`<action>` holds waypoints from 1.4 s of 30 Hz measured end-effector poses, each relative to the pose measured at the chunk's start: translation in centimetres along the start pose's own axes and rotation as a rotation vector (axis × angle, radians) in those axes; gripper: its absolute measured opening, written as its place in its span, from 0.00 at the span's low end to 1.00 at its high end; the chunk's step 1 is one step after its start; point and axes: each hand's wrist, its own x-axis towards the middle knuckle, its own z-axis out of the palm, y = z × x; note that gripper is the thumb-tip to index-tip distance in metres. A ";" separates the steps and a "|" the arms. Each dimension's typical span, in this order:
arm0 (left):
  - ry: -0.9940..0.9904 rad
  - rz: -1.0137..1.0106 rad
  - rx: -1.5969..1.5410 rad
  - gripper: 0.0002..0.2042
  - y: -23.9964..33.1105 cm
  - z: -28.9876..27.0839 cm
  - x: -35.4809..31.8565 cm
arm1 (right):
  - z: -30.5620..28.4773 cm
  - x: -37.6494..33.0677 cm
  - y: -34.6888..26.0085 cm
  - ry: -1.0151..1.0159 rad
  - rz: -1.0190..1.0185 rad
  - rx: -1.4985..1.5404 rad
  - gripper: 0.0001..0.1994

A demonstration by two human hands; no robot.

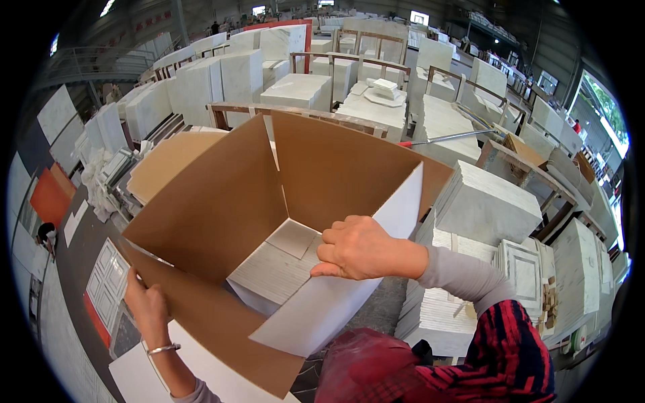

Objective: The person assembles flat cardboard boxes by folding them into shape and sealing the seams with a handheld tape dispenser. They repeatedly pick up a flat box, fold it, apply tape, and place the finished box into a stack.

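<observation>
A large cardboard box [215, 201], brown inside and white outside, stands open in front of me with its panels raised. Down inside its walls lies a stack of thin pale tiles [272, 272]; whether the box has a bottom under them I cannot tell. My left hand [146, 305], with a bangle at the wrist, is closed on the edge of the near left panel. Over the top edge of the near right panel, my right hand [355, 248] is curled in a grip, its thumb lying toward the inside. The fingertips behind that panel are hidden.
Stacked marble tiles [487, 201] stand close on the right, beside a framed carved panel [521, 269]. A red-handled metal tool [443, 139] lies beyond the box. White slabs [295, 91] in metal racks fill the background. At far left a person [47, 233] bends down.
</observation>
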 end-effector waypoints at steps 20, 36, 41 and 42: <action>0.032 -0.167 -0.959 0.34 1.0 3.5 -9.1 | 20.7 2.3 -0.7 -0.345 -0.220 0.454 0.12; 0.082 -0.213 -0.906 0.34 -0.2 1.2 -8.8 | 12.7 10.8 6.8 0.174 -0.135 0.144 0.06; 0.097 -0.184 -0.793 0.35 0.6 2.4 -8.8 | 11.3 6.1 4.2 0.004 -0.122 0.278 0.09; 0.093 -0.179 -0.788 0.35 0.8 2.6 -8.9 | 11.4 6.0 4.6 -0.070 -0.087 0.336 0.10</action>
